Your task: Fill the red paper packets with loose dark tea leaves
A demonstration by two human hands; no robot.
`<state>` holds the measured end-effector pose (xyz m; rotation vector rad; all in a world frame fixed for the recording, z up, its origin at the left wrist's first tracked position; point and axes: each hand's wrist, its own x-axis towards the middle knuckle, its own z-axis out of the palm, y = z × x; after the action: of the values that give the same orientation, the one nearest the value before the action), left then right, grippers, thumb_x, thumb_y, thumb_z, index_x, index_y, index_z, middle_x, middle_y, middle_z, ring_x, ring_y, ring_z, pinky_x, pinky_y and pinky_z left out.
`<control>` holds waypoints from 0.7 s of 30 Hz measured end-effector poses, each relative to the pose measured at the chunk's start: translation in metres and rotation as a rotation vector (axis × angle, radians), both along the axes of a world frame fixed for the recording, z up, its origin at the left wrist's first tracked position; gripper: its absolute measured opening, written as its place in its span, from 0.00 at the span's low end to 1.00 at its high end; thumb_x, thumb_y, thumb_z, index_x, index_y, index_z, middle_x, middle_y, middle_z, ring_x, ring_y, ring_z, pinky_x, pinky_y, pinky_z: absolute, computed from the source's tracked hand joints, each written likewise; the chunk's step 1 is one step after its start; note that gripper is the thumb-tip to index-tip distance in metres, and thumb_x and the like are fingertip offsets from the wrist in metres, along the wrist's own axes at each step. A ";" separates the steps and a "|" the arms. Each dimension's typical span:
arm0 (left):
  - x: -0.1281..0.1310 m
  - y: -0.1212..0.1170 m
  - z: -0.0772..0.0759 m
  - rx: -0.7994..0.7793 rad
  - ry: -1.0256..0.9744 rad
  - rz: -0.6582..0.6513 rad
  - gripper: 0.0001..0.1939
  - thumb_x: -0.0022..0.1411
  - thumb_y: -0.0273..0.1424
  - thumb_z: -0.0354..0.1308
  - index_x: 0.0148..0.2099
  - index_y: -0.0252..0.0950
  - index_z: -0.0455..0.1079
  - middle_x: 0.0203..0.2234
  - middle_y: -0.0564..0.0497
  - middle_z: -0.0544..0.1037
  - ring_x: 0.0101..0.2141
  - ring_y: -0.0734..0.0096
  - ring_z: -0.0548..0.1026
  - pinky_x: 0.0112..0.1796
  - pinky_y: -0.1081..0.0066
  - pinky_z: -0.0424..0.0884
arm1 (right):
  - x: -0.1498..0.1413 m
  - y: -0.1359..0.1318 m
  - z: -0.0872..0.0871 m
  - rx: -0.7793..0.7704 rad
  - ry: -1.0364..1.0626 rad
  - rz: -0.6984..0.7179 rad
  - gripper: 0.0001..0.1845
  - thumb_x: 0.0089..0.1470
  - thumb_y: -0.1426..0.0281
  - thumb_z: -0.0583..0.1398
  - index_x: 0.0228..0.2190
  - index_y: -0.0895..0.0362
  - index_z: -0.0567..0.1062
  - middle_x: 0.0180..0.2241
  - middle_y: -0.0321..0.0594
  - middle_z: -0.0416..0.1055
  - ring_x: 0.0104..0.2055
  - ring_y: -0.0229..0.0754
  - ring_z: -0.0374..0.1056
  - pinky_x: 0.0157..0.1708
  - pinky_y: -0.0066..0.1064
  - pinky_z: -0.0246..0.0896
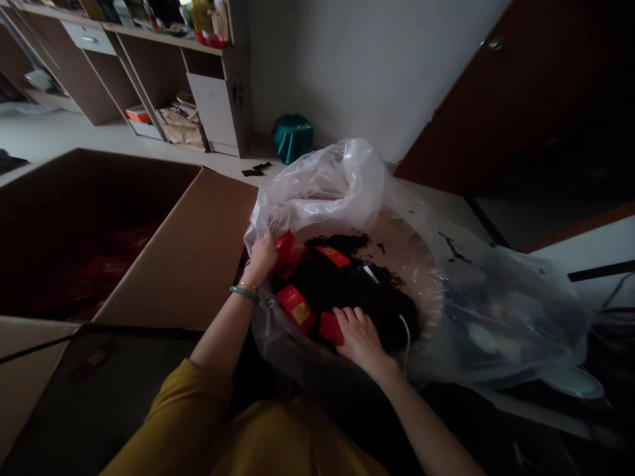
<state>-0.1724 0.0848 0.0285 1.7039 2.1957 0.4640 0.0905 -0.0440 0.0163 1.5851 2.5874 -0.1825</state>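
Note:
My left hand (262,256), with a green bangle at the wrist, is closed on a red packet (284,246) at the left rim of a round container lined with a clear plastic bag (342,173). A dark, loose, crumbly heap (342,284) that looks like tea leaves fills much of it. Low in the container, my right hand (358,336) grips another red packet (330,328) at the heap's near side. Between the hands lies a red packet with a gold patch (296,308). Farther back rests one more red packet (333,256), and a small white piece (370,274) sits on the heap.
A large open cardboard box (191,254) with many red packets inside stands at the left. Behind are a desk (173,43), a green covered stool (294,137) and a brown door (476,99). Plastic sheeting (506,317) spreads to the right.

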 end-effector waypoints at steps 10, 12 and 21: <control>0.001 -0.083 -0.018 -0.056 -0.466 -0.166 0.24 0.47 0.19 0.54 0.48 0.35 0.73 0.28 0.49 0.81 0.32 0.64 0.78 0.37 0.70 0.71 | 0.015 0.022 -0.011 -0.041 0.642 -0.302 0.33 0.38 0.65 0.65 0.48 0.55 0.66 0.43 0.46 0.70 0.46 0.53 0.67 0.47 0.45 0.61; 0.010 -0.087 -0.019 -0.076 -0.368 -0.173 0.22 0.51 0.19 0.51 0.48 0.35 0.73 0.34 0.46 0.81 0.38 0.63 0.78 0.42 0.69 0.69 | 0.005 0.031 -0.008 -0.161 0.936 -0.386 0.35 0.36 0.62 0.67 0.48 0.54 0.65 0.44 0.43 0.70 0.47 0.50 0.67 0.49 0.43 0.61; 0.032 -0.097 -0.008 -0.166 -0.072 -0.231 0.21 0.56 0.35 0.59 0.51 0.31 0.67 0.37 0.36 0.79 0.43 0.50 0.75 0.46 0.61 0.65 | -0.045 0.049 -0.022 -0.330 1.296 -0.534 0.36 0.30 0.65 0.70 0.43 0.54 0.63 0.39 0.38 0.72 0.42 0.45 0.70 0.48 0.40 0.63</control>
<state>-0.1403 -0.0121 0.0205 1.7917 1.9001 0.2712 0.0455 0.0051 -0.0061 2.4115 2.3106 -2.1460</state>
